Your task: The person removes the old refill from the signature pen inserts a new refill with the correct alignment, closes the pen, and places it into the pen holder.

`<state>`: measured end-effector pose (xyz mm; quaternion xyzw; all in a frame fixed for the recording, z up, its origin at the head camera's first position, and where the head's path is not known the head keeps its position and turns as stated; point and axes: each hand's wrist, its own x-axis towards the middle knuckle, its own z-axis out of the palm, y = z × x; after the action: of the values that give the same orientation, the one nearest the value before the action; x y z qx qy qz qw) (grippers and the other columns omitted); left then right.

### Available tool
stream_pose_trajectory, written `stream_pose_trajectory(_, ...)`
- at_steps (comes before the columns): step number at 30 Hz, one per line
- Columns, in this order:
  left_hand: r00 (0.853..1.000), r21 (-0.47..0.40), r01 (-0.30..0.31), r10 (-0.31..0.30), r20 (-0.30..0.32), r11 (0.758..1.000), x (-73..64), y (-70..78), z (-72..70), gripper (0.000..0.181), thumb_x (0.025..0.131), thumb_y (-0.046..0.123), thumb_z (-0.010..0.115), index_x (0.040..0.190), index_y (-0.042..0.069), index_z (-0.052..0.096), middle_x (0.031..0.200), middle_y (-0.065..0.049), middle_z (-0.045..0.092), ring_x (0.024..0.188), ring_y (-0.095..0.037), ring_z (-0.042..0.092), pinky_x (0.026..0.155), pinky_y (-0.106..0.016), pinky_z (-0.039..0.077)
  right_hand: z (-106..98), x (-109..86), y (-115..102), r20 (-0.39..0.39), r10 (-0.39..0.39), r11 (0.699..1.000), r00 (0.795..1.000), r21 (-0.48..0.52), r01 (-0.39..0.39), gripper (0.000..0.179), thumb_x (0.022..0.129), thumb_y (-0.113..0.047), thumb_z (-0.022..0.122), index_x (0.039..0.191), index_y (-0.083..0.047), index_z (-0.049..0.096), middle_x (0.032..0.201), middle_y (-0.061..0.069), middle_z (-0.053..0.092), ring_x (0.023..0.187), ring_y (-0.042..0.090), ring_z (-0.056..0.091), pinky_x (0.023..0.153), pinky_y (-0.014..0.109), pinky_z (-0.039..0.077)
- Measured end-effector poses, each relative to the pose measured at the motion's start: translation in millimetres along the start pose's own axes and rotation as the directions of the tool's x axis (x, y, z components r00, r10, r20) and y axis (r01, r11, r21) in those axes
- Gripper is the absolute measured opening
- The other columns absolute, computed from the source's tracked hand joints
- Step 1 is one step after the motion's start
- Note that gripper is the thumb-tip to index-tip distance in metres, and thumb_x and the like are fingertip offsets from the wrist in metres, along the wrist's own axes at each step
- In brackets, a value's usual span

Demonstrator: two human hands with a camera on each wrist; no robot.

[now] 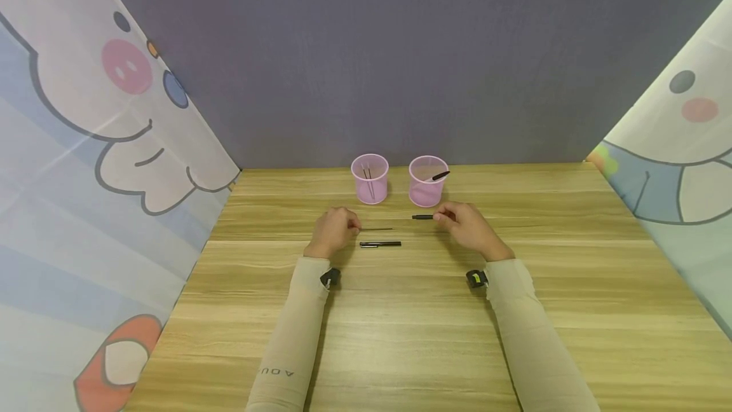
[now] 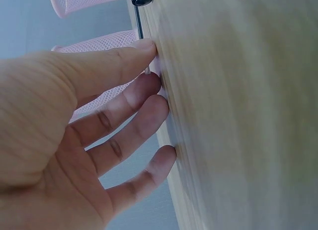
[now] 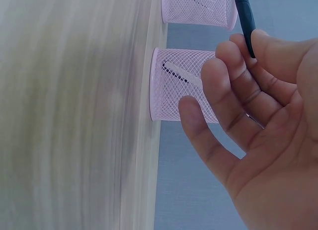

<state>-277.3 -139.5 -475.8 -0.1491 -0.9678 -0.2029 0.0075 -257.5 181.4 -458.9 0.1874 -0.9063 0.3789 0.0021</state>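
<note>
My left hand (image 1: 334,231) pinches a thin dark pen refill (image 1: 377,229) just above the table; in the left wrist view its pale tip shows between thumb and forefinger, the other fingers loosely bent. Between thumb and fingertips of my right hand (image 1: 466,226) is a black pen (image 1: 423,217), pointing left; its dark tapered end (image 3: 246,26) shows in the right wrist view. A second black pen (image 1: 380,244) with a clip lies crosswise on the table between and slightly nearer than the hands.
Two pink mesh cups stand at the back. The left cup (image 1: 370,191) holds thin dark sticks, while a pen (image 1: 440,176) with a black end leans in the right cup (image 1: 425,194). Behind the wooden table (image 1: 400,336) rises a grey wall (image 1: 400,56); printed cloths (image 1: 68,221) flank it.
</note>
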Motion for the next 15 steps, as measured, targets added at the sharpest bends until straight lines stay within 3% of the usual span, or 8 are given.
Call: stream_pose_trajectory(15, 1.000, -0.004, 0.003, -0.003, -0.008, 1.000, -0.6, -1.7, 0.1, 0.008, 0.086, 0.012, 0.081, 0.084, 0.019, 0.079, 0.088, 0.002, 0.076, 0.083, -0.017, 0.069, 0.078, -0.040, 0.057, 1.6, 0.3, 0.6, 0.004, 0.009, 1.000, 1.000, 0.009, -0.010, 0.018, 0.103, -0.015, 0.061, 0.102, 0.000, 0.071, 0.086, 0.015, 0.068, 0.073, 0.018, 0.053, 0.066, 0.029, 0.045)
